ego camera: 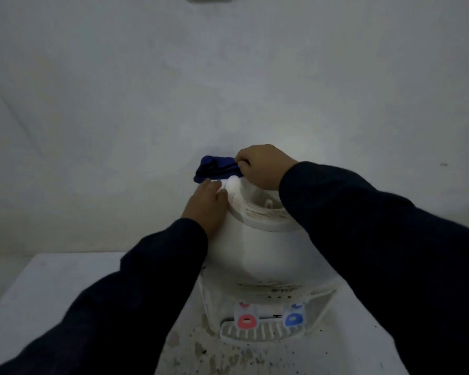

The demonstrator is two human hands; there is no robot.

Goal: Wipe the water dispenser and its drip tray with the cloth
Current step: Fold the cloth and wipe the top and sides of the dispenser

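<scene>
A white tabletop water dispenser stands in the middle, seen from above, with a dirty open top ring. My right hand is closed on a dark blue cloth at the back left of the top rim. My left hand rests flat against the dispenser's upper left side, fingers just below the cloth, holding nothing. Low at the front are a red tap and a blue tap above the white slotted drip tray.
The dispenser sits on a white counter with dark specks and stains in front of the tray. A plain white wall rises close behind. The counter's left edge falls off at the lower left.
</scene>
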